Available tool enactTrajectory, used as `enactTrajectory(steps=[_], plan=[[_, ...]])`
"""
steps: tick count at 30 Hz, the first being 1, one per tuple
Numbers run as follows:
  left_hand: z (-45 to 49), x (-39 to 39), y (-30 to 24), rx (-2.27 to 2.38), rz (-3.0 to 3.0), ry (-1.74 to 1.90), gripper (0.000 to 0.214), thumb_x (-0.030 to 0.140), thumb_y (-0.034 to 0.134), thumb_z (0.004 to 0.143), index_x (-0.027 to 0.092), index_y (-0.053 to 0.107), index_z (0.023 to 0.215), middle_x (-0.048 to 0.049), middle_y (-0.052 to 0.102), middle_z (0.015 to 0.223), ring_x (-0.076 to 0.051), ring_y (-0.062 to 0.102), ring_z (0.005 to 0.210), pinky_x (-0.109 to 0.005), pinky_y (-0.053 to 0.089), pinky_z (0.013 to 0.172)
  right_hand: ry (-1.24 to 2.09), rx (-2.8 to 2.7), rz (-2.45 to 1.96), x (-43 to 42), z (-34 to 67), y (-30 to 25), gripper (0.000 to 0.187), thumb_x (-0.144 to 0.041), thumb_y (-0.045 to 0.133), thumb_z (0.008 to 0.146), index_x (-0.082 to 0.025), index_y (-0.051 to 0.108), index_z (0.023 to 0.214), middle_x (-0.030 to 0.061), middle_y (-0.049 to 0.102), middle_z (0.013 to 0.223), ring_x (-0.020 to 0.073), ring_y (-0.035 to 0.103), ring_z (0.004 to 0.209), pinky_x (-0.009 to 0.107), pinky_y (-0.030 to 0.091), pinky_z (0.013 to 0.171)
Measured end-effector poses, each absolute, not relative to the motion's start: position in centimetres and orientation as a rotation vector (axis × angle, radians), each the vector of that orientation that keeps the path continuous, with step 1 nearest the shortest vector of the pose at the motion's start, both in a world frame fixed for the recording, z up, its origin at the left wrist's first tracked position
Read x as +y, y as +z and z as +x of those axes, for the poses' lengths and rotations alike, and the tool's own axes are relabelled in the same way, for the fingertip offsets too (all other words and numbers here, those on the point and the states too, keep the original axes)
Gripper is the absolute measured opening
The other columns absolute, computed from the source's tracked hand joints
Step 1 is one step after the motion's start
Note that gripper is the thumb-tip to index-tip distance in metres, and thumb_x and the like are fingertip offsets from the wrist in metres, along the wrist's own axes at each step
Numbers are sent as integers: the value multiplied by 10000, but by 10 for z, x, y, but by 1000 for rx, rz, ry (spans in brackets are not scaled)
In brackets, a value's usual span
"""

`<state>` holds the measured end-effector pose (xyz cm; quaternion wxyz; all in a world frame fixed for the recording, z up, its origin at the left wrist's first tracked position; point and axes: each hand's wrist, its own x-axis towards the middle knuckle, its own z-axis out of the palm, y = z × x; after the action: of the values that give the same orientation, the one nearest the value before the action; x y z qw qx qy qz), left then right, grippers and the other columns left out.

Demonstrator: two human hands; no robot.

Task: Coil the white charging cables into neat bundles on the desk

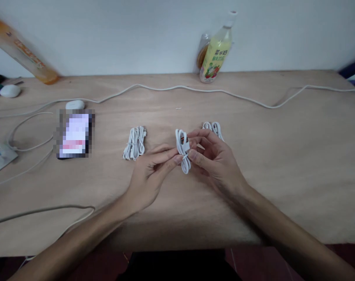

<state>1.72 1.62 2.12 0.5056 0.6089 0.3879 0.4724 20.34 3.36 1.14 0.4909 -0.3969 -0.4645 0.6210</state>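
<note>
A coiled white cable point(183, 152), bound around its middle, is held up over the table between my two hands. My left hand point(154, 171) pinches it at the binding from the left side. From the right, my right hand point(215, 160) has its thumb and fingers closed at the binding and the plug end. More tied white cables point(135, 142) lie on the table just beyond my left hand. Behind my right hand lies another coiled white cable point(216, 128), partly hidden by the fingers.
A phone point(75, 134) lies at the left near a white earbud case point(75, 105). One long white cord point(165, 89) crosses the table point(282, 164). A yellow-labelled bottle point(216, 54) and an orange bottle point(25, 52) stand by the wall. Loose cables run along the left side.
</note>
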Motion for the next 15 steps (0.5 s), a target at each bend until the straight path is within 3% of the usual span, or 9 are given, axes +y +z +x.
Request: enactTrajectory(steps=[3, 9, 15], plan=[[21, 15, 16, 848, 1190, 1062, 254, 426, 738, 1051, 232, 893, 1105, -88, 836, 1042, -253, 769, 975, -438, 648, 965, 1577, -1093, -945, 33, 201, 9, 457, -526, 972, 786, -271, 717, 1068, -45, 632, 851, 114, 583, 679, 212, 484, 524], [27, 13, 16, 716, 794, 939, 257, 418, 791, 1005, 172, 847, 960, -71, 733, 894, -185, 688, 815, -314, 608, 753, 1671, -994, -956, 33, 202, 10, 413, -629, 829, 907, -225, 781, 982, -79, 466, 660, 82, 333, 524, 211, 274, 427], [26, 14, 17, 739, 791, 862, 255, 401, 798, 990, 170, 847, 892, -47, 683, 829, -163, 630, 778, -297, 563, 727, 1681, -1012, -905, 38, 204, 13, 397, -601, 884, 861, -225, 765, 910, -70, 515, 658, 76, 422, 501, 213, 330, 439]])
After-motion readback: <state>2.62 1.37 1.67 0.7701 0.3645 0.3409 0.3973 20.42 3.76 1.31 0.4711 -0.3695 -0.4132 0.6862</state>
